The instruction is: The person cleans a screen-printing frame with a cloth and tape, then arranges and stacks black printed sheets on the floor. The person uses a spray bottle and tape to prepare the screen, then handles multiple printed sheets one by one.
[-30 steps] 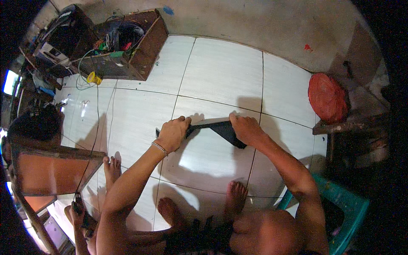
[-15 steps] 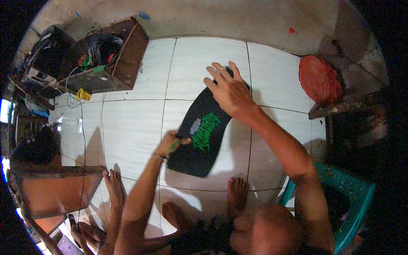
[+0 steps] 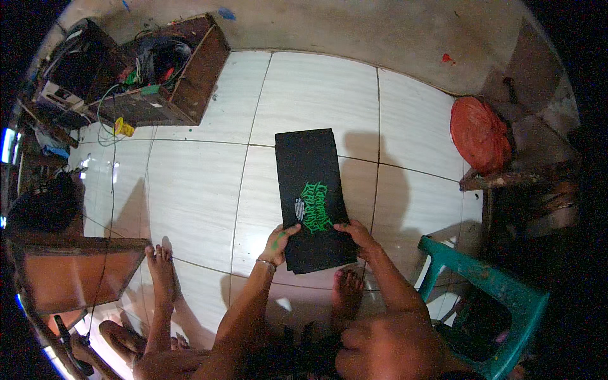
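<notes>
A folded black T-shirt [image 3: 308, 161] with a green lettered print and a small pale print beside it is held in front of me, above the floor tiles. My left hand [image 3: 278, 244], with a green smear on its back and a bracelet at the wrist, grips its left edge, thumb on top. On the opposite edge, my right hand [image 3: 359, 239] pinches the cloth the same way. The fingers beneath the shirt are hidden. The long strip lies nearly straight away from me, its layers slightly uneven at the near end.
A wooden box [image 3: 183, 101] of cables stands at the far left, a yellow cup-like object [image 3: 123, 127] beside it. At the right are a red plastic bag [image 3: 479, 134] and a green plastic stool [image 3: 522, 310]. Another person's bare foot [image 3: 159, 259] rests at the left, near an orange-brown panel [image 3: 76, 275].
My right hand has come down from the shirt's far end to its right edge and now grips it. The shirt has turned from slanted to nearly straight and lies flatter.
</notes>
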{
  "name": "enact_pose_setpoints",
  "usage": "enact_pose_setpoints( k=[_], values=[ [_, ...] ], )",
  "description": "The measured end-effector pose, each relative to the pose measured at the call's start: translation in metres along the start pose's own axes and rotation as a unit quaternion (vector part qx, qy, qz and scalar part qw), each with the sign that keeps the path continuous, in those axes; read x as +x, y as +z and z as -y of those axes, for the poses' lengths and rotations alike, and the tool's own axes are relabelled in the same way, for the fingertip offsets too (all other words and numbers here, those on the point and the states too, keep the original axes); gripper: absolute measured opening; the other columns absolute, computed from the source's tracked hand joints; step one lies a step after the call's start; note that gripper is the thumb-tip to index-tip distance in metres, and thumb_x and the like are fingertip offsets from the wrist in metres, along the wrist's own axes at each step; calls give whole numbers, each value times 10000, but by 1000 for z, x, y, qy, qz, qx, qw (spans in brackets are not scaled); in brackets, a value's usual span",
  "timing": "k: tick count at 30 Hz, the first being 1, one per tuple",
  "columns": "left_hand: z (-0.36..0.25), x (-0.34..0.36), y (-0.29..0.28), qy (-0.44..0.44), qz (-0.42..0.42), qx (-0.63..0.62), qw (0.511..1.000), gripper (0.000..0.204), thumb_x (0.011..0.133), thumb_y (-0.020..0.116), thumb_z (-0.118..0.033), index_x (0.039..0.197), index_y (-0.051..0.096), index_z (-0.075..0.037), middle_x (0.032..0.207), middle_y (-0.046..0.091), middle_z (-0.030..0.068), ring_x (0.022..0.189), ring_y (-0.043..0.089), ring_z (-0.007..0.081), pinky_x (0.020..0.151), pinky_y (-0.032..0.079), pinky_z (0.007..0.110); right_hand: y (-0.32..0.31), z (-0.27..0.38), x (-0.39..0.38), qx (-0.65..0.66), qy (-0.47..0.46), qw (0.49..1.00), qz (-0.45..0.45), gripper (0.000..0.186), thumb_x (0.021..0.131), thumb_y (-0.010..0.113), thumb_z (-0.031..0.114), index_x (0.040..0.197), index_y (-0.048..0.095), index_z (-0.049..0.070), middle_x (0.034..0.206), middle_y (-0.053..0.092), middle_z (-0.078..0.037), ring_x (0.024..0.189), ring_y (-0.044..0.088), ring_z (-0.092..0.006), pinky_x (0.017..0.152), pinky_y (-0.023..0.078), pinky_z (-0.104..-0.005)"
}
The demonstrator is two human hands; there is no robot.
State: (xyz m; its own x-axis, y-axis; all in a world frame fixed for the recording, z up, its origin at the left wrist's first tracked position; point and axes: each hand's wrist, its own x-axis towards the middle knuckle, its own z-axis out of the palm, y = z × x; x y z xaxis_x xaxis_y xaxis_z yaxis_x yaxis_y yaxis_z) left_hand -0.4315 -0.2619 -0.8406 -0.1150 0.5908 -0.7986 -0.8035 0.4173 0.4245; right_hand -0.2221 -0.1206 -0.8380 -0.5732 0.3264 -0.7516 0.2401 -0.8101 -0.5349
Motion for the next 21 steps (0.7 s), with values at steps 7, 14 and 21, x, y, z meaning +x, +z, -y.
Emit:
enact_pose_setpoints(
  k=[7, 14, 21],
  values=[
    [27, 2, 41, 225, -94, 212, 946, 651, 842, 730, -468, 1223, 529, 20, 1106, 670, 165, 959, 659, 260, 810, 532, 354, 44, -7, -7, -521, -210, 798, -220, 414, 862, 652, 173, 1207, 556, -34, 1059, 650, -250, 957, 637, -432, 847, 513, -491],
    [9, 12, 55, 234, -170, 405, 867, 512, 857, 746, -293, 1204, 547, 25, 1044, 686, 112, 929, 658, 246, 849, 530, 351, 59, -10, -32, -580, -361, 730, -27, 505, 852, 693, 179, 1280, 500, -6, 1281, 542, -270, 1155, 573, -372, 910, 499, -441],
    [13, -27, 62, 311, 38, 260, 913, 422, 901, 699, -115, 1271, 538, 7, 1033, 683, 87, 895, 617, 128, 806, 513, 287, 62, 117, 10, -140, -209, 967, -49, 500, 845, 739, 202, 1249, 520, 4, 1232, 593, -110, 1125, 566, -221, 979, 457, -364]
  ],
)
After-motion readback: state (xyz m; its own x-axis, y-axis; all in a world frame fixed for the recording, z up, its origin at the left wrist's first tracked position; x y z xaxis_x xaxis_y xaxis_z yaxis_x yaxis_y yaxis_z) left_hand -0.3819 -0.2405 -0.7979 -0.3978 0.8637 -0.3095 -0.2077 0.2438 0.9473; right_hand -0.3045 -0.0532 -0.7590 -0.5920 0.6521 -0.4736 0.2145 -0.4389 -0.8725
